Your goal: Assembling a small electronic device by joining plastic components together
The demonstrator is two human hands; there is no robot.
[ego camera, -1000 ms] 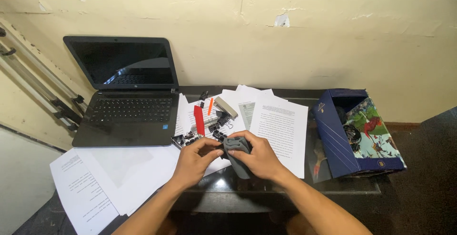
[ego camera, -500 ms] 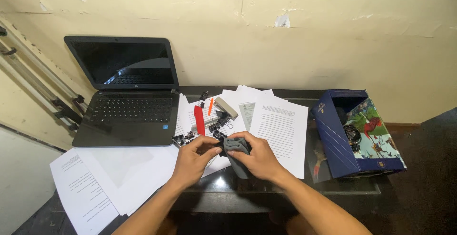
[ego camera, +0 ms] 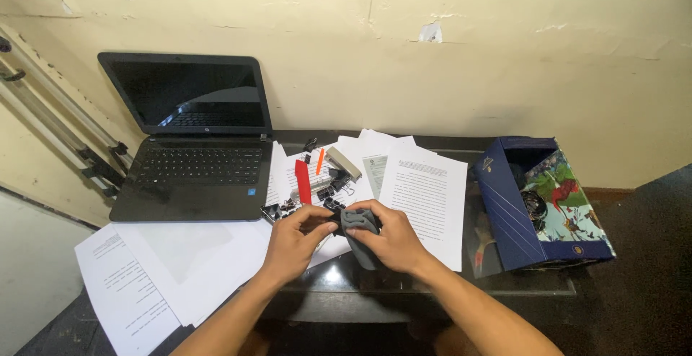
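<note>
**A:** What have you got there? Your right hand (ego camera: 393, 241) is closed round a grey cloth (ego camera: 358, 220), and your left hand (ego camera: 292, 244) is pinched on something small and dark at the cloth's edge.

**B:** Is it a binder clip?

**A:** Probably, since a pile of black clips (ego camera: 331, 183) lies just beyond your fingers, but your thumbs hide it, so I can't tell. Both grips are shut, and the cloth sits just above the front of the glass-topped bench (ego camera: 432, 287), over the loose papers (ego camera: 425, 197).

**B:** How should you handle it well?

**A:** I'd say keep the left pinch firm and still and let the right hand do the rubbing with the cloth wrapped over a fingertip. Hold your hands low over the bench, so that anything that slips lands on paper instead of rolling toward the laptop (ego camera: 194, 147) or the blue box (ego camera: 504, 205). Mind the red strip (ego camera: 301, 181) near your knuckles.
</note>
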